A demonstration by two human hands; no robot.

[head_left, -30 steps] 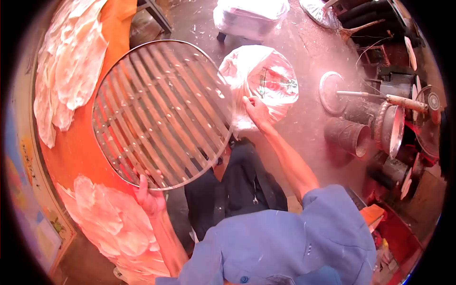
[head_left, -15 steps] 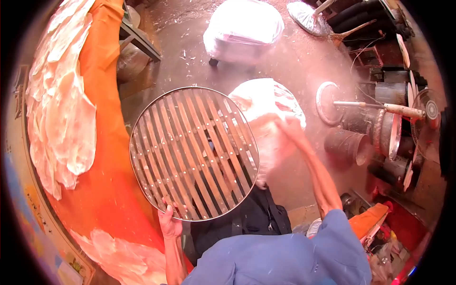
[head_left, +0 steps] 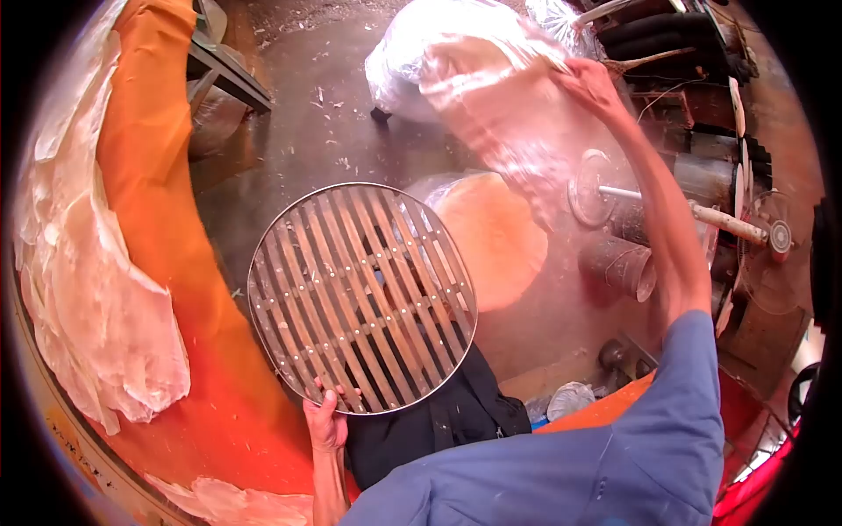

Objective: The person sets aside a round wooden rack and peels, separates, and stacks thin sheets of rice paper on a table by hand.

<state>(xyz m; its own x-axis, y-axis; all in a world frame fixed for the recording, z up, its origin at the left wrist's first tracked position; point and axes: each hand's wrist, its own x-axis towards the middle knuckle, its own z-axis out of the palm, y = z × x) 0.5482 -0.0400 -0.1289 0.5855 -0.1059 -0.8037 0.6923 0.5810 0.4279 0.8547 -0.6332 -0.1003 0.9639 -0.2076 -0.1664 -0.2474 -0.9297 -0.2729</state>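
Pale cloth [head_left: 500,118] has been pulled up and forward since half a second ago, and a round orange top [head_left: 500,241], largely covered by it then, is now laid bare. The cloth is held at its edge by the right hand [head_left: 594,86], whose fingers are closed on a bunched bit of it; the rest is hung slantwise, blurred by motion, in front of a plastic-wrapped bundle [head_left: 395,79]. By the left hand [head_left: 326,427] a round slatted rack [head_left: 338,279] is held over the lap, its lower left rim clasped between thumb and fingers. Part of the orange top is overlapped in view by the rack; whether they are touching cannot be told. At the left, thin pale sheets [head_left: 96,324] are spread over an orange cover [head_left: 153,158]. At the right, a metal pot [head_left: 617,267] can be seen near the right arm [head_left: 671,219]
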